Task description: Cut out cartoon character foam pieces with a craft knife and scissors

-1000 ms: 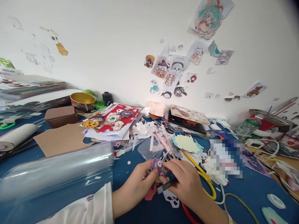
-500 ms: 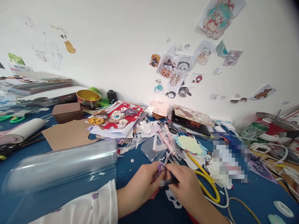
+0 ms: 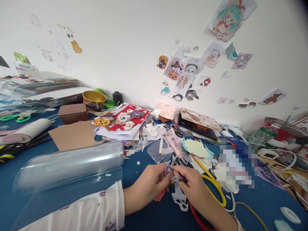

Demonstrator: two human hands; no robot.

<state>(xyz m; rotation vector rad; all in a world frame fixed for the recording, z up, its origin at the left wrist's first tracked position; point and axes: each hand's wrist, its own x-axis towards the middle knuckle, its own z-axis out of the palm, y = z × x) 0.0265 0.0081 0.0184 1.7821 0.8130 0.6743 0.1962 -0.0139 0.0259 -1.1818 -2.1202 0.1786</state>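
My left hand [image 3: 146, 187] pinches a small purple paper cutout [image 3: 167, 168] low in the middle of the view, just above the blue table [image 3: 252, 202]. My right hand [image 3: 193, 186] is closed round a dark grey pen [image 3: 178, 179] and its fingertips touch the same cutout. A pink paper scrap [image 3: 159, 195] lies under my left hand, a white cutout [image 3: 180, 199] under the right. A white printed sleeve [image 3: 91, 211] covers my left forearm.
A roll of clear film [image 3: 69, 165] lies left of my hands. Behind it lie brown card [image 3: 72, 136], a brown box [image 3: 73, 113], a gold bowl [image 3: 93, 98] and a pile of printed cutouts [image 3: 122, 123]. Yellow-handled scissors [image 3: 214, 189], cables and paper scraps crowd the right.
The purple cutout has turned from flat and face-up to edge-on between my fingers. Both hands have closed in tighter together, and the view has shifted slightly to the left.
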